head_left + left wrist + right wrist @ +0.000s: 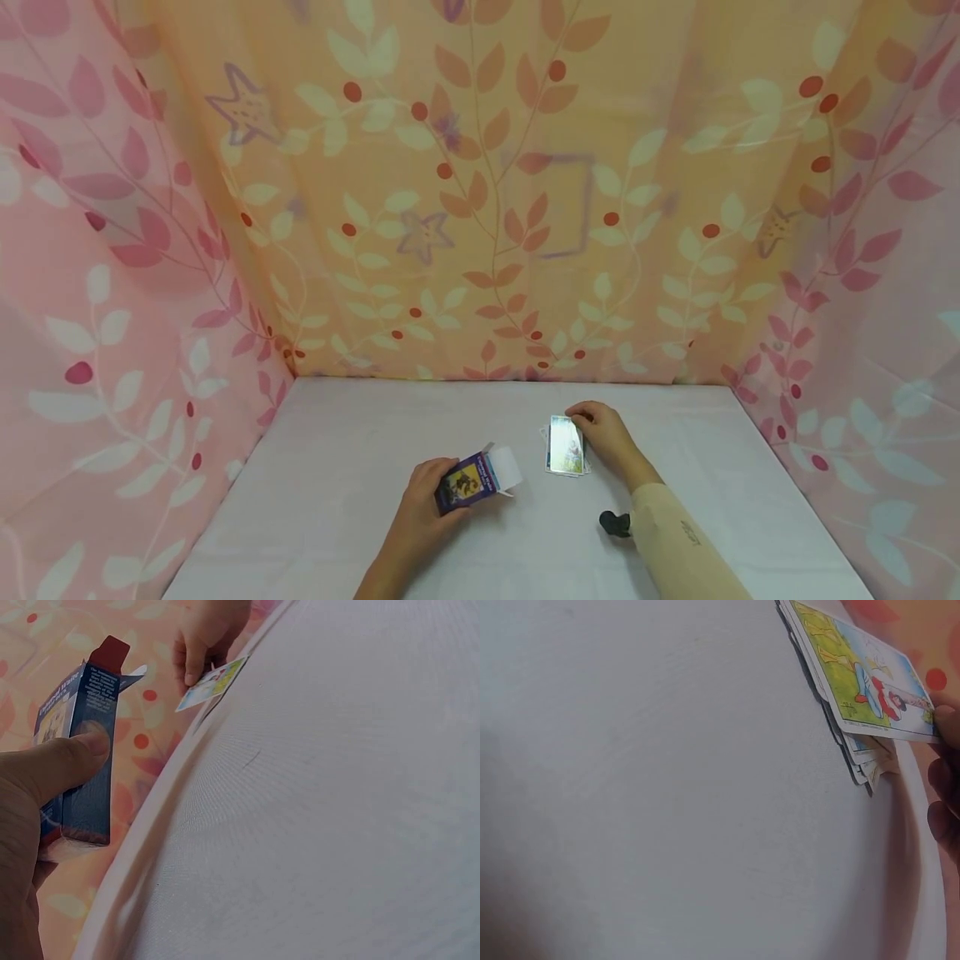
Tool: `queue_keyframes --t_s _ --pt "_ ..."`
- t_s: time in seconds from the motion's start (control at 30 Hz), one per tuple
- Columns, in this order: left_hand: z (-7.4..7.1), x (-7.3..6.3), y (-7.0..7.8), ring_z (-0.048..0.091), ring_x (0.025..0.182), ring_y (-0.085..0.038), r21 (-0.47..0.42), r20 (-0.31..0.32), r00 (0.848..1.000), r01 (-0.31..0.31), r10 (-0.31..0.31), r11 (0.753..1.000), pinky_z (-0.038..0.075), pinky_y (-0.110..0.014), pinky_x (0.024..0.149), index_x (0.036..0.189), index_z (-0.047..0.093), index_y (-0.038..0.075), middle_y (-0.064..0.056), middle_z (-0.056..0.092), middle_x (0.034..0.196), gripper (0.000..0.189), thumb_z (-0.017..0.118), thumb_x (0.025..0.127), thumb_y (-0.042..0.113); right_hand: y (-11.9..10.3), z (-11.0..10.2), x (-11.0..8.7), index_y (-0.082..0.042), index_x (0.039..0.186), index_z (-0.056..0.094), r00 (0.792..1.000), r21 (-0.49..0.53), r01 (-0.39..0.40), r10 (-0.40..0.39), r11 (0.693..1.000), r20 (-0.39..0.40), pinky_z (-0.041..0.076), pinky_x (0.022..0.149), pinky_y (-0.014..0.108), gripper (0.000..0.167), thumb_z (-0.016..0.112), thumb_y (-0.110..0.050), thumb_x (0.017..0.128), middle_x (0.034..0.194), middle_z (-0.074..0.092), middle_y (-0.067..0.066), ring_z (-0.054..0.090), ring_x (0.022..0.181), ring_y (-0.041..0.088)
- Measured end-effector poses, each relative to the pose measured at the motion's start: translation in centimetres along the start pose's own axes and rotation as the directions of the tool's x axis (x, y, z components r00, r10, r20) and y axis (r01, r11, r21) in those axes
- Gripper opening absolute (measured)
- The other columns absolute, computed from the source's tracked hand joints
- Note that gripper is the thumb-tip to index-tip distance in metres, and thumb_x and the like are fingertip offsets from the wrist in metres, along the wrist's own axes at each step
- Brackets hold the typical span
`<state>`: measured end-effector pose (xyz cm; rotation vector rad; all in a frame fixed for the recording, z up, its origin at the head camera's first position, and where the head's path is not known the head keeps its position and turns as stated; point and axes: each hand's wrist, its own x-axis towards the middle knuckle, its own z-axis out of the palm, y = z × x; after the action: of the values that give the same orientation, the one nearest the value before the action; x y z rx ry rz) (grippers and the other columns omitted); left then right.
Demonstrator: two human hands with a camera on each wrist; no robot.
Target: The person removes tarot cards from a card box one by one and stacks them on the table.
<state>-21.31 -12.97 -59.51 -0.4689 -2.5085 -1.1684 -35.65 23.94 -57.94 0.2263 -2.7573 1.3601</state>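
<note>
My left hand [422, 510] grips a dark blue card box [463, 485] with a picture on its front, tilted above the table. The box's white end flap [504, 468] stands open toward the right. In the right wrist view, a picture card [870, 679] with a figure in red and blue is pinched at its corner by my right hand [606, 432]. Under that card lies a small, uneven pile of cards [861, 759], mostly covered by it. Light glares off the card's face in the head view.
A white cloth [315, 483] covers the table. A black object [615, 523] sits at the right sleeve [682, 542]. Patterned yellow curtain [480, 208] closes the back, and pink curtains hang on both sides.
</note>
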Motion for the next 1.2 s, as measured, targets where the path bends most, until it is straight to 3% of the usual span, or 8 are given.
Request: queue_keyframes --t_s 0.13,0.43,0.7,0.87,1.0,1.2 --pt "0.1 0.1 0.0 0.052 0.129 -0.014 0.009 -0.026 0.998 -0.054 0.054 0.998 0.047 -0.046 0.11 0.14 0.058 0.022 0.008 0.057 0.137 0.083 0.097 0.067 0.026 0.1 0.2 0.3 -0.012 0.109 0.076 1.0 -0.019 -0.013 0.013 1.0 0.002 0.052 0.1 0.049 0.014 0.064 -0.012 0.101 0.115 0.072 0.006 0.063 0.115 0.025" --pt "0.2 0.1 -0.3 0.052 0.129 -0.013 0.011 -0.033 0.997 -0.067 0.067 0.998 0.047 -0.046 0.11 0.141 0.057 0.026 0.011 0.056 0.138 0.086 0.098 0.066 0.026 0.6 0.5 0.6 -0.01 0.109 0.076 1.0 -0.066 0.021 -0.021 0.998 0.002 0.05 0.101 0.052 0.015 0.064 -0.01 0.101 0.109 0.073 0.005 0.064 0.112 0.026" --pt "0.2 -0.1 -0.5 0.051 0.129 -0.013 0.006 -0.025 0.998 -0.054 0.054 0.999 0.047 -0.045 0.111 0.141 0.057 0.025 0.01 0.056 0.138 0.085 0.097 0.066 0.026 1.3 1.0 0.9 -0.011 0.106 0.076 0.999 -0.05 0.037 -0.037 0.998 -0.002 0.052 0.099 0.05 0.012 0.067 -0.01 0.099 0.105 0.073 0.002 0.065 0.108 0.024" --pt "0.2 -0.3 -0.4 0.053 0.128 -0.015 0.021 -0.027 0.998 -0.055 0.056 0.998 0.048 -0.044 0.109 0.14 0.058 0.024 0.007 0.058 0.137 0.084 0.097 0.066 0.027 1.8 1.3 0.9 -0.012 0.105 0.076 0.999 -0.087 0.05 -0.049 0.995 0.006 0.052 0.093 0.046 0.011 0.068 -0.01 0.097 0.102 0.073 0.0 0.064 0.1 0.02" --pt "0.1 -0.3 -0.3 0.052 0.129 -0.016 0.016 -0.023 0.998 -0.052 0.052 0.999 0.047 -0.046 0.109 0.142 0.056 0.024 0.006 0.057 0.138 0.086 0.097 0.067 0.026 1.8 1.3 1.0 -0.013 0.104 0.076 0.998 -0.101 0.058 -0.06 0.993 -0.009 0.051 0.096 0.048 0.011 0.069 -0.009 0.096 0.103 0.073 0.001 0.064 0.103 0.021" --pt "0.1 -0.1 -0.3 0.051 0.131 -0.014 0.004 -0.009 1.0 -0.001 0.001 1.0 0.046 -0.048 0.112 0.142 0.056 0.028 0.009 0.056 0.139 0.084 0.096 0.068 0.028 1.6 1.1 1.2 -0.012 0.104 0.076 0.998 -0.109 0.065 -0.066 0.992 -0.003 0.052 0.096 0.049 0.01 0.071 -0.008 0.095 0.103 0.073 0.001 0.065 0.102 0.022"
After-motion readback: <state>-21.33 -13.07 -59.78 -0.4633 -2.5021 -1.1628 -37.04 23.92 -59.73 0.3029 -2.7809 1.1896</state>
